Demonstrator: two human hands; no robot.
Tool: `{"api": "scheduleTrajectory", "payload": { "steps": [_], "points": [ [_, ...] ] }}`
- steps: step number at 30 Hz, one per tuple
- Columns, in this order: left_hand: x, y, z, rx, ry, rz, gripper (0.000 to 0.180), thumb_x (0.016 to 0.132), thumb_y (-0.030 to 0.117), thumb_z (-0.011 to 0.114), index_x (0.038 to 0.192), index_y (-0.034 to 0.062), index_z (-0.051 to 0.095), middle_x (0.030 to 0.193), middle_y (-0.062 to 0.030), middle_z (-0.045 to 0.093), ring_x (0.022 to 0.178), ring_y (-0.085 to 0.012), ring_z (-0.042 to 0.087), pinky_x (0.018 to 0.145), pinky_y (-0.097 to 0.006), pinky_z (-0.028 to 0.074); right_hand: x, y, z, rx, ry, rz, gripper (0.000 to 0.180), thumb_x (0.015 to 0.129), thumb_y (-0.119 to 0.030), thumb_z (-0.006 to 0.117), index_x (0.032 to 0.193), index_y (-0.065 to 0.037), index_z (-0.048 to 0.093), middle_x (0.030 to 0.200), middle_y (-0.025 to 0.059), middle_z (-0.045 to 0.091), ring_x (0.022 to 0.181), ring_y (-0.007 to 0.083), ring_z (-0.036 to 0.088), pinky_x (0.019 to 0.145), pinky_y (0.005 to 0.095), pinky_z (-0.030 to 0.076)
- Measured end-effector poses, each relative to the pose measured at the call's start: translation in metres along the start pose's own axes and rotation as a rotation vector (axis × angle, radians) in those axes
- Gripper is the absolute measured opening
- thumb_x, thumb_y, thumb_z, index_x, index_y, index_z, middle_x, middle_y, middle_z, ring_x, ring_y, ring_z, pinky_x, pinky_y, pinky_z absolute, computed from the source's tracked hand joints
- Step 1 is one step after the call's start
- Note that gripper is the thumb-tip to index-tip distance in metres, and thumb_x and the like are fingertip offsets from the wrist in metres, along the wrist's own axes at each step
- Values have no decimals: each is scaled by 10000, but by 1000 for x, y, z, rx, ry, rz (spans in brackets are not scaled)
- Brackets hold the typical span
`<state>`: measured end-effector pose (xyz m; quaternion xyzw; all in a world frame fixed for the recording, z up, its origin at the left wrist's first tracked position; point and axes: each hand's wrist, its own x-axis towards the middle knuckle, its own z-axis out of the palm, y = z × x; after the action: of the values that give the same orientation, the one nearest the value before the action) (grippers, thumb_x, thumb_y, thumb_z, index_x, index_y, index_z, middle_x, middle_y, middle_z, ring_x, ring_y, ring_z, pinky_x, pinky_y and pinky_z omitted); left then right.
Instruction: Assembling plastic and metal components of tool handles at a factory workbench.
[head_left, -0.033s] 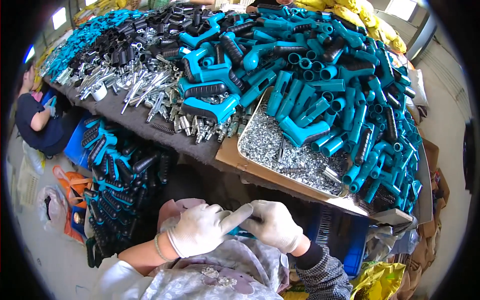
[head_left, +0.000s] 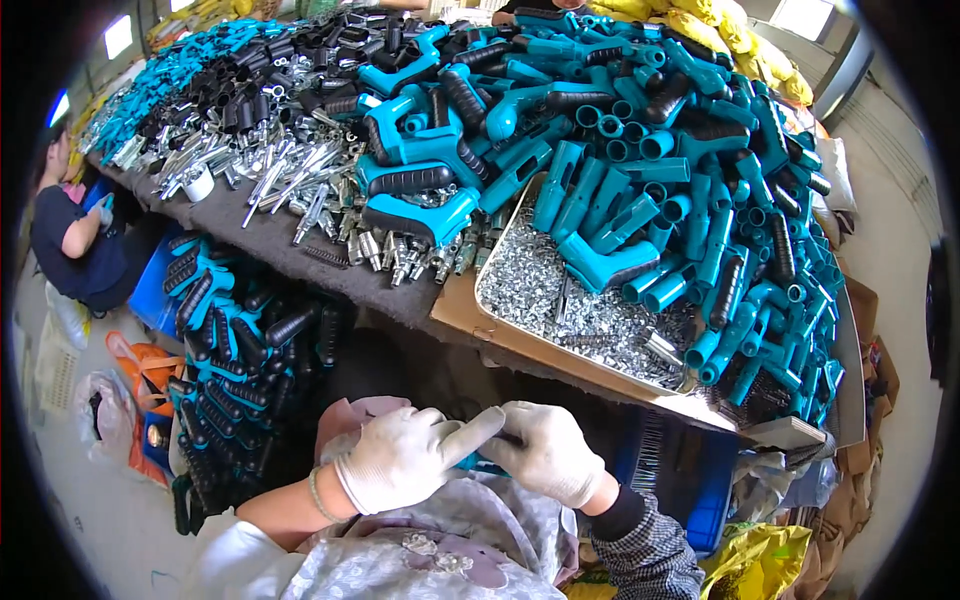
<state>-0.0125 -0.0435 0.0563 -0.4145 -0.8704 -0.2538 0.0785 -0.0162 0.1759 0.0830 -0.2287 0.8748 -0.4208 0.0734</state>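
Note:
In white gloves, my left hand (head_left: 400, 462) and my right hand (head_left: 552, 453) meet close to my lap, below the table's front edge. A small bit of a teal plastic part (head_left: 484, 466) shows under and between them; the gloves hide most of it. My left fingers curl around that part, with the forefinger stretched toward my right hand. Bent and pressed together, my right fingers pinch at the same spot, and what is inside the pinch is hidden. Beyond my hands, a tray (head_left: 590, 366) of small shiny metal pieces sits at the table edge, with a teal-and-black pistol-shaped housing (head_left: 610, 262) lying across it.
Teal housings (head_left: 600, 190) heap the table's right side. Metal shafts (head_left: 285, 170) and black sleeves (head_left: 250, 105) lie left. A blue crate (head_left: 155, 290) and a pile of teal-and-black handles (head_left: 225, 370) stand below left; a blue bin (head_left: 712, 495) is right. Another person (head_left: 75, 230) sits far left.

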Motion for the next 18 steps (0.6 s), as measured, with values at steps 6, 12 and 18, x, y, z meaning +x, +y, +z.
{"api": "scheduleTrajectory", "payload": {
  "steps": [6, 12, 18],
  "points": [
    [1, 3, 2, -26, 22, 21, 678, 841, 185, 688, 1471, 115, 450, 711, -82, 588, 613, -264, 612, 580, -386, 512, -14, -1, 5, -207, -1, -26, 207, 820, -233, 734, 909, -49, 703, 828, 149, 670, 715, 363, 659, 645, 416, 535],
    [5, 3, 3, -73, 43, -4, 713, 820, 196, 710, 1475, 117, 440, 734, -73, 602, 633, -254, 624, 596, -382, 522, -38, 5, 15, -411, 76, -223, 512, 787, -244, 750, 1235, -58, 586, 1084, 115, 643, 899, 286, 655, 764, 381, 542],
    [3, 19, -1, -163, -96, -175, 775, 795, 283, 766, 1473, 109, 430, 836, -118, 671, 684, -301, 673, 586, -404, 536, -36, 11, 14, -546, 117, -360, 428, 761, -161, 680, 1171, -47, 630, 1065, 99, 643, 890, 258, 645, 759, 355, 529]
  ]
}}
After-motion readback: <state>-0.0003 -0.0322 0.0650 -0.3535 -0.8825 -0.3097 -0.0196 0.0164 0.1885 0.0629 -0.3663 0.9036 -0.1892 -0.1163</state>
